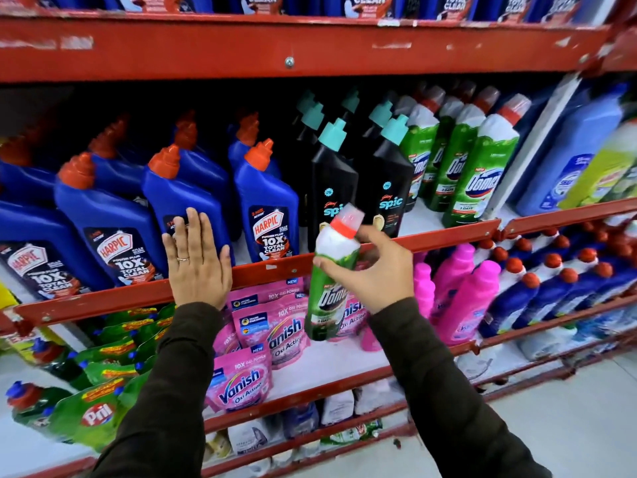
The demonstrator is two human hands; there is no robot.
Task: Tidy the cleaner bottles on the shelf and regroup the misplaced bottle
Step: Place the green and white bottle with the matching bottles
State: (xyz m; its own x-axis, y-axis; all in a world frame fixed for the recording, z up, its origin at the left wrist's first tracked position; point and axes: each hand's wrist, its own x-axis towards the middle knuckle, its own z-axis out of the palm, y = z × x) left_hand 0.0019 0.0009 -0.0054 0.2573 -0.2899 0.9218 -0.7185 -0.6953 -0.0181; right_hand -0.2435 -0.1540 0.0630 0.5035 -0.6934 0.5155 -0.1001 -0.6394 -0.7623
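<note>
My right hand [370, 270] grips a green Domex bottle [329, 294] with a white shoulder and red cap, held in front of the shelf rail [431, 238], below the black Spic bottles [332, 188]. More green Domex bottles [477, 174] stand grouped on the same shelf to the right of the Spic ones. My left hand [198, 262] lies flat, fingers spread, against a blue Harpic bottle [182, 194] at the shelf's front edge. Several blue Harpic bottles [110, 219] with orange caps fill the left of that shelf.
Pink Vanish pouches [241, 377] and pink bottles [465, 298] sit on the shelf below, green Pril bottles [89, 408] at lower left. Blue bottles with red caps [551, 288] stand at lower right. A pale blue bottle [572, 150] stands right of the Domex group. The floor [568, 426] lies at lower right.
</note>
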